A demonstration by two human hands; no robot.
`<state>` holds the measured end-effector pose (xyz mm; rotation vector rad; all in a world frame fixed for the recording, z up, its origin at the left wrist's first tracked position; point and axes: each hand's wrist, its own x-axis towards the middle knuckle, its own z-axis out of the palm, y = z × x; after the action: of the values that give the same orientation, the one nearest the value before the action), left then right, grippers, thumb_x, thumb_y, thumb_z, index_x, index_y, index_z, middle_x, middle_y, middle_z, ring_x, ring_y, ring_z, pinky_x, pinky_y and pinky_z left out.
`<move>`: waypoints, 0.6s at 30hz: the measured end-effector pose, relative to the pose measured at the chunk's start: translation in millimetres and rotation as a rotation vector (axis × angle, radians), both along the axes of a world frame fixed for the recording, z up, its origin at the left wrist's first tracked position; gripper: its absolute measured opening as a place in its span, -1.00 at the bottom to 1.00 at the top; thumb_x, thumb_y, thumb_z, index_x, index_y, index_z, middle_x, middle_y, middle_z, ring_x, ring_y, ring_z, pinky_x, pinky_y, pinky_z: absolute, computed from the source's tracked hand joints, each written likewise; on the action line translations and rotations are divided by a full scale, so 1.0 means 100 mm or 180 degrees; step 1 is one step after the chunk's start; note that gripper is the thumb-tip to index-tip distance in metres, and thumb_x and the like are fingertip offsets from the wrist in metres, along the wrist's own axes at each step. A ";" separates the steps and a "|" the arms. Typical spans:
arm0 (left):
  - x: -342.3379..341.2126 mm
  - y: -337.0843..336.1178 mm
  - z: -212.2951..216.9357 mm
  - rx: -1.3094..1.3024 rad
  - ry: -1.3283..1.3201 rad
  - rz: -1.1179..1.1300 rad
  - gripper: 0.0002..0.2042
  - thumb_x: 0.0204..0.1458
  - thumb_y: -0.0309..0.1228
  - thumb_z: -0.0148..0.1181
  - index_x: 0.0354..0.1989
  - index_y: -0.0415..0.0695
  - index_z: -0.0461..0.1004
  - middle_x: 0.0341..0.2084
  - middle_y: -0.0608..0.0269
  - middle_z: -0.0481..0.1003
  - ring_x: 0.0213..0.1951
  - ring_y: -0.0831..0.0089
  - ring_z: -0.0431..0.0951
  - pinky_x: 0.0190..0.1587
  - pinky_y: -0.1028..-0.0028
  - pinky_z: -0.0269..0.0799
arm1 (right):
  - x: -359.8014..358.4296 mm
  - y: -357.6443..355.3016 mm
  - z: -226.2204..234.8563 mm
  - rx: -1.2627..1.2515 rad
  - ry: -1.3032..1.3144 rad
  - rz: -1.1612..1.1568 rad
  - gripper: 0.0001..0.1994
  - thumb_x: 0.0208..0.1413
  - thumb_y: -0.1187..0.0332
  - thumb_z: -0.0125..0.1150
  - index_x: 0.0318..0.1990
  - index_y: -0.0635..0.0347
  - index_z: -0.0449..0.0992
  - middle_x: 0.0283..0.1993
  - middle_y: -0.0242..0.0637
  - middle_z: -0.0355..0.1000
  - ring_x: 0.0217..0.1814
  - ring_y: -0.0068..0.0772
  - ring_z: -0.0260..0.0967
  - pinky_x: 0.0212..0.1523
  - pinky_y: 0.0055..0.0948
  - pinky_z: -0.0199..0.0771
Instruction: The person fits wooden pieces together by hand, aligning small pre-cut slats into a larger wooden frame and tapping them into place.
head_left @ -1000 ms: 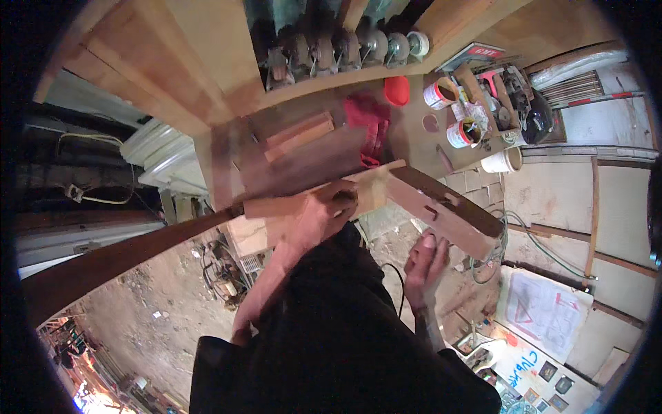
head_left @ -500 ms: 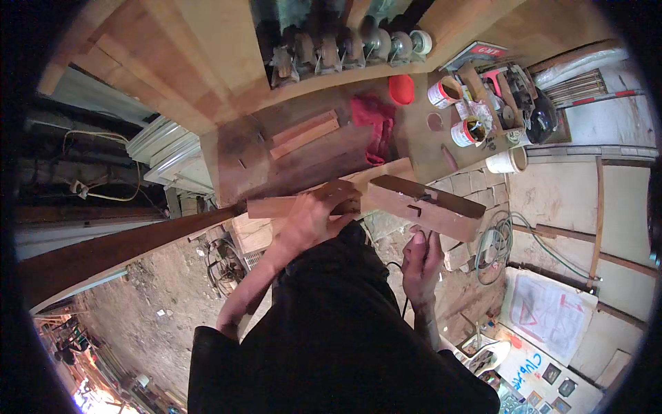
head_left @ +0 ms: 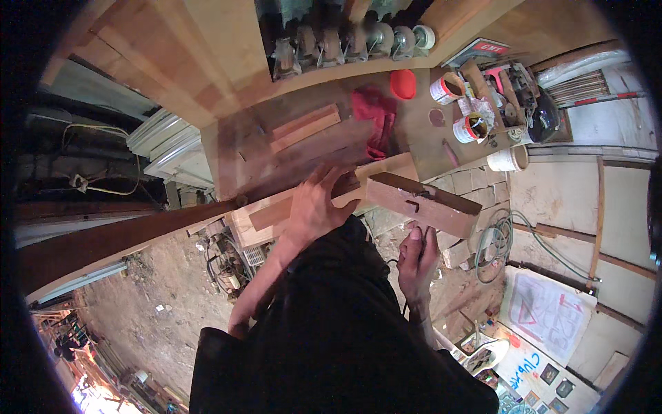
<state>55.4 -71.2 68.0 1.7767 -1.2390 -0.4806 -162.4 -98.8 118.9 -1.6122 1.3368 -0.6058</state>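
Note:
My left hand [head_left: 318, 207] is over the workbench's near edge, its fingers spread and curved and the thumb well apart. Beneath it lies a narrow wooden board [head_left: 269, 214], partly hidden by the hand, on a wider pale board [head_left: 393, 168]. Some brown wood shows between thumb and fingers; whether they touch it I cannot tell. My right hand [head_left: 418, 259] is closed at the lower edge of a thick rectangular wooden block [head_left: 431, 209] with a small dark mark on its side. Any handle inside that fist is hidden. The block is tilted, its right end over the floor.
On the bench lie a wooden strip [head_left: 305, 127], a red cloth [head_left: 376, 121] and a red lid [head_left: 403, 84]. Cans [head_left: 470, 128] and a tool box [head_left: 507, 103] stand at the right. Casters [head_left: 355, 45] line the back. A coiled hose [head_left: 493, 245] hangs right; a long beam [head_left: 124, 245] extends left.
My left hand has opened wider, its thumb swinging away from the fingers, and has shifted slightly. The narrow board's left end has come nearer to me. The right hand and block have barely moved.

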 end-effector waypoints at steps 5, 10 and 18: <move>0.05 -0.04 0.00 -0.0160 0.0206 -0.0387 -0.56 -0.15 -0.57 0.39 -0.02 -0.17 0.48 -0.16 0.01 0.52 -0.14 0.04 0.60 -0.09 0.29 0.57 | 0.00 -0.04 -0.11 -0.0216 -0.0318 0.0023 -0.78 0.40 0.28 -0.13 -0.07 0.26 0.35 -0.62 -0.53 0.10 -0.65 -0.75 -0.02 -0.67 -0.64 -0.05; 0.16 -0.13 -0.14 -0.0433 0.0337 -0.0399 -0.62 -0.11 -0.65 0.30 -0.05 -0.18 0.49 -0.25 0.08 0.57 -0.19 0.14 0.64 -0.12 0.28 0.59 | 0.03 -0.14 -0.05 -0.0029 -0.0467 0.0027 -0.80 0.40 0.32 -0.11 -0.06 0.26 0.35 -0.60 -0.54 0.09 -0.65 -0.77 -0.03 -0.66 -0.65 -0.06; 0.77 -0.38 -0.27 0.0110 0.1033 -0.0868 -0.54 0.03 -0.66 0.17 0.17 -0.24 0.38 -0.09 0.08 0.60 -0.02 0.39 0.61 0.04 0.40 0.53 | -0.05 -0.37 -0.13 -0.0406 -0.0592 0.0048 -0.84 0.37 0.36 -0.04 -0.10 0.27 0.37 -0.60 -0.51 0.13 -0.65 -0.74 0.04 -0.67 -0.60 0.01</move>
<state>132.2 -109.6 40.7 1.4891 -1.2475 -0.9132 -167.2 -135.5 105.6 -1.6227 1.1682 -0.8251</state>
